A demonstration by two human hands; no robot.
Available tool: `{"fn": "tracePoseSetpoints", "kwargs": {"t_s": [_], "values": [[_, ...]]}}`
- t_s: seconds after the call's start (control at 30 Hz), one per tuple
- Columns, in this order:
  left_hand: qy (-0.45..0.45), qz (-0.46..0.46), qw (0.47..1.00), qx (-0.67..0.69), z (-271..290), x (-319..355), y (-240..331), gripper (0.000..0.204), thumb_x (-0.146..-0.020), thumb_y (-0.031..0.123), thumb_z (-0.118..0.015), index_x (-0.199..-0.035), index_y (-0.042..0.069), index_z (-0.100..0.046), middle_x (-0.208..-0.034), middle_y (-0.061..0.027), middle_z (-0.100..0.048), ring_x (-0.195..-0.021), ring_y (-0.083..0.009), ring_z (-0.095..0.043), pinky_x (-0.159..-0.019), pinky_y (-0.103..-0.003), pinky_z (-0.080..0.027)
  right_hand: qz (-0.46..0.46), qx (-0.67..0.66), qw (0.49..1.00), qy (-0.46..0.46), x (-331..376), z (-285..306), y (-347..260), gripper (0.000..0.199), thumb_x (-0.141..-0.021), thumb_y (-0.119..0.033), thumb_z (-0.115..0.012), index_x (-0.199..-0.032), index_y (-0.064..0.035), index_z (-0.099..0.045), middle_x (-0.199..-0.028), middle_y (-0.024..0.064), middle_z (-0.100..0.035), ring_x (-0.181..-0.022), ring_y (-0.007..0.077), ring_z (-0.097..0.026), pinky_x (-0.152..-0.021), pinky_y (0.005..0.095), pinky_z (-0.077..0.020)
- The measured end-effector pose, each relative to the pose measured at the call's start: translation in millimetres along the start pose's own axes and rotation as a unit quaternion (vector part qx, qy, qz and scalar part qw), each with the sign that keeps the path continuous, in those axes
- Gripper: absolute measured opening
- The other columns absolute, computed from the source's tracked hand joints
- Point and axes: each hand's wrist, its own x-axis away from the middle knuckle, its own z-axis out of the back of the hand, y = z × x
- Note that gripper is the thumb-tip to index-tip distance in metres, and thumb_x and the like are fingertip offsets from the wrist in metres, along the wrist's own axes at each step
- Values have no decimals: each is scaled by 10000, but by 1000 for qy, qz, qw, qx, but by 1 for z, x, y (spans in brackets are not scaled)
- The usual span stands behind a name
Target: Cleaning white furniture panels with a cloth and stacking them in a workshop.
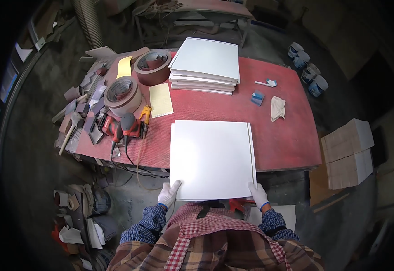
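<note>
A square white panel [212, 158] lies over the near edge of the red-topped table, and a second panel's edge shows under it. My left hand [168, 194], in a white glove, grips its near left corner with the thumb on top. At the near right corner my right hand [258, 194], gloved too, is closed on the edge. The fingers of both hands are hidden beneath. Farther back stands a stack of several white panels [206, 61].
Sanding belt rolls [122, 92], power sanders [127, 126], an orange air blow gun [146, 115] and a mallet [72, 128] crowd the table's left. A cloth [278, 109], a blue block [257, 98] and a brush [267, 83] lie right. Buckets [317, 86] and cardboard [348, 153] stand beyond.
</note>
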Motion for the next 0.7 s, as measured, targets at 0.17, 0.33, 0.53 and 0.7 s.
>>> {"fn": "tracePoseSetpoints", "kwargs": {"t_s": [0.17, 0.33, 0.53, 0.7], "values": [[-121, 65, 989, 51, 39, 1, 29, 867, -862, 739, -575, -1248, -37, -572, -954, -149, -679, -851, -228, -658, -760, -347, -515, 13, -121, 971, -204, -33, 6, 0, 788, -976, -613, -530, -1341, 86, -558, -1232, 154, -666, -1122, 200, -633, -980, 313, -479], [-30, -34, 985, 168, 11, -88, -12, 822, -871, 690, -611, -1295, -14, -586, -834, -129, -639, -755, -219, -632, -692, -342, -494, 13, -98, 986, -133, -74, -16, -62, 873, -968, -701, -460, -1292, 99, -593, -1100, 111, -691, -1048, 181, -624, -936, 314, -488], [0, 55, 991, 122, 14, -26, 86, 667, -895, 476, -713, -1282, -55, -592, -1126, -193, -692, -945, -267, -678, -852, -326, -512, -93, 69, 993, 21, -46, 1, -59, 1037, -895, -800, -431, -1326, 136, -551, -1326, 319, -598, -1295, 369, -551, -1038, 396, -431], [83, -194, 934, 288, 48, -32, 133, 566, -906, 381, -714, -1271, -26, -564, -1138, -126, -672, -977, -208, -640, -889, -350, -517, 174, -104, 974, 105, -55, 15, -121, 1033, -807, -860, -518, -1305, 41, -610, -1200, 204, -683, -1168, 288, -614, -990, 400, -463]]}}
